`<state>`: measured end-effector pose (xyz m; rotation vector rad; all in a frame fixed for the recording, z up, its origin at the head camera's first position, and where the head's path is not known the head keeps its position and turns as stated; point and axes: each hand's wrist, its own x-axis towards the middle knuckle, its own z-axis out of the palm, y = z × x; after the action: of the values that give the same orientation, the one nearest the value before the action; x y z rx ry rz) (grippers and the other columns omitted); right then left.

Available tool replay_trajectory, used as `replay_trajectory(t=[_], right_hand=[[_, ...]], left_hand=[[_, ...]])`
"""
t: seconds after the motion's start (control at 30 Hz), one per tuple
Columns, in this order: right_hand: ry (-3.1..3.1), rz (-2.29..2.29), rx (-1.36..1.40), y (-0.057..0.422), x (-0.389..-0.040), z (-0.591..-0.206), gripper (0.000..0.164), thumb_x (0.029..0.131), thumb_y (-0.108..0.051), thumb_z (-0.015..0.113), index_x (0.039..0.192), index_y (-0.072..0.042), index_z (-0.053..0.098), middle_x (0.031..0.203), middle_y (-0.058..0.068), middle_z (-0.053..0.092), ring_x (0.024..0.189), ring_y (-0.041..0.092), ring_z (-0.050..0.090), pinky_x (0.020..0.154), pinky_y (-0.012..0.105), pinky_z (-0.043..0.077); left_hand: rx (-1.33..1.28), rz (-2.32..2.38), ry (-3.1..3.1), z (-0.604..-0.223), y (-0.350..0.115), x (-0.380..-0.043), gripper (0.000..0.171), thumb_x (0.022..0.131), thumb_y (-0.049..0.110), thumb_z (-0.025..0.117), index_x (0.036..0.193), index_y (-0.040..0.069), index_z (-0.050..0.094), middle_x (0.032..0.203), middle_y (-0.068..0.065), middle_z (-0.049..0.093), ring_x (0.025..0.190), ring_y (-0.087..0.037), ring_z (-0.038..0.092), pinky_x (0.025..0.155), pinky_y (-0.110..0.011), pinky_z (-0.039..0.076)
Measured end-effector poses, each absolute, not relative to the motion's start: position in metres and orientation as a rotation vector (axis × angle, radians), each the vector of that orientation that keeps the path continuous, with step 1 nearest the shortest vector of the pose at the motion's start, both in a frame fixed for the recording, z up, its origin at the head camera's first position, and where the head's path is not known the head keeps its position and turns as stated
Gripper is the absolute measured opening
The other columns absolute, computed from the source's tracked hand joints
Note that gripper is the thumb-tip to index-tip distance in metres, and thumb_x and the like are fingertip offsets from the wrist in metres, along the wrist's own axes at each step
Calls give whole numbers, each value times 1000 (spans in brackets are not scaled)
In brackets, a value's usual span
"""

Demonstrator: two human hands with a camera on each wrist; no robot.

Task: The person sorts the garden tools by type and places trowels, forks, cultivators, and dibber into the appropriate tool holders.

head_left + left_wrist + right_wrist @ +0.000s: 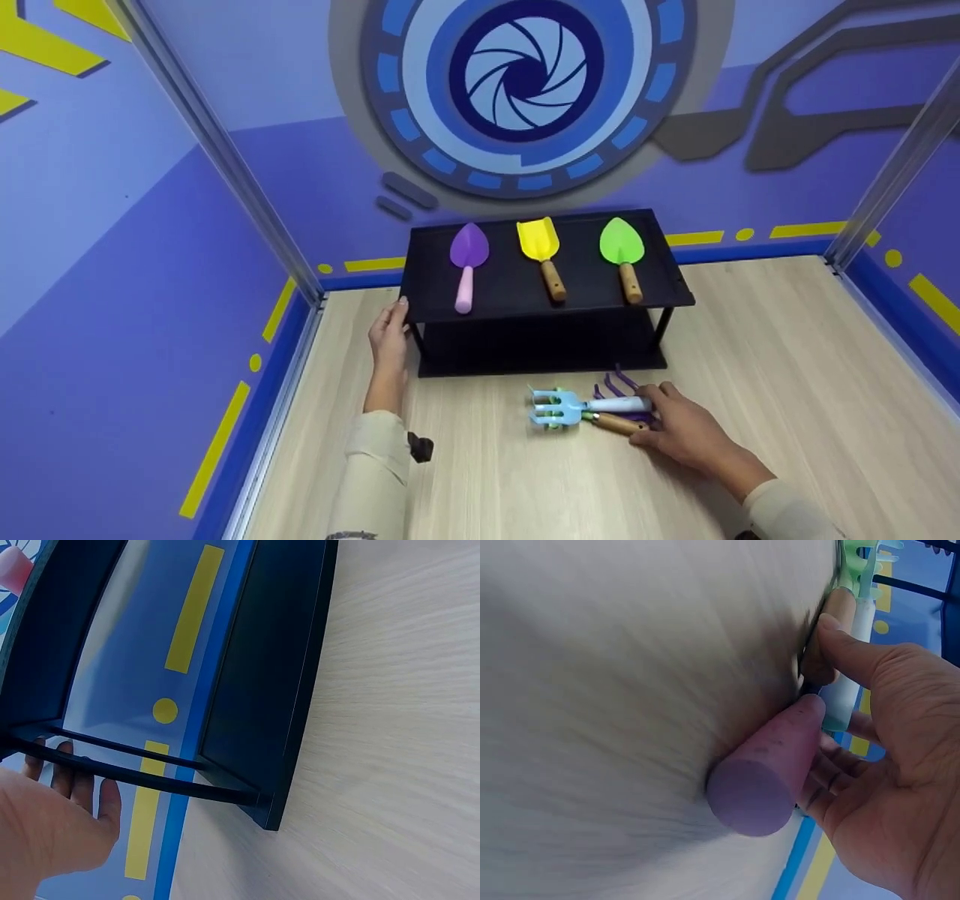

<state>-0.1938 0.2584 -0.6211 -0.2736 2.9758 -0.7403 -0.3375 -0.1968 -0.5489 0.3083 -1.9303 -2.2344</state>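
My left hand [388, 337] grips the left end of a black two-tier shelf [517, 296], its fingers [109, 802] beside the end posts. My right hand [686, 427] holds a bunch of small garden rakes low over the table, its thumb [831, 624] on a wooden handle [619, 424]. The light blue rake [559, 409] with a pale handle lies on top and mostly hides the green rake head [853, 559] under it. Purple tines [616, 382] of another rake stick out behind, and a pinkish-purple handle [769, 772] comes out below the palm.
Along the shelf top lie a purple trowel [469, 247] with a pink handle, a yellow scoop [540, 240] and a green trowel [622, 241], both wooden-handled. Printed blue panels [300, 172] wall in the wood-grain table [480, 465] at the back and sides.
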Motion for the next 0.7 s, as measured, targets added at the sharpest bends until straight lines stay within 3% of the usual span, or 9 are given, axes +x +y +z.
replay_trajectory(t=[0.13,0.23,0.47,0.7], right_hand=[[2980,-735,-283,256,-194,-621,74,82,-43,92,140,-10,59,119,5,59,83,11,55,75,39,53],[2969,-730,-273,255,-194,-620,74,82,-41,93,138,-8,58,119,5,60,87,11,58,79,40,54],[2915,-783,-199,254,-195,-618,76,78,-41,96,133,-7,57,119,4,62,100,18,63,88,46,56],[2891,-835,-236,249,-199,-615,73,83,-47,91,135,-4,62,118,7,63,99,19,61,90,48,55]], left_hand=[[313,-2215,-1977,-550,-199,-334,46,110,42,57,141,10,65,152,-10,59,144,-30,52,128,-54,37],[307,-2204,-2010,-550,-199,-331,50,111,43,56,149,11,60,162,-10,52,151,-32,46,131,-54,32],[309,-2245,-1965,-551,-196,-333,50,110,42,58,145,6,62,159,-14,54,148,-33,48,130,-53,34],[312,-2230,-1977,-548,-195,-335,49,111,42,56,145,8,62,160,-14,53,149,-33,47,130,-55,34]])
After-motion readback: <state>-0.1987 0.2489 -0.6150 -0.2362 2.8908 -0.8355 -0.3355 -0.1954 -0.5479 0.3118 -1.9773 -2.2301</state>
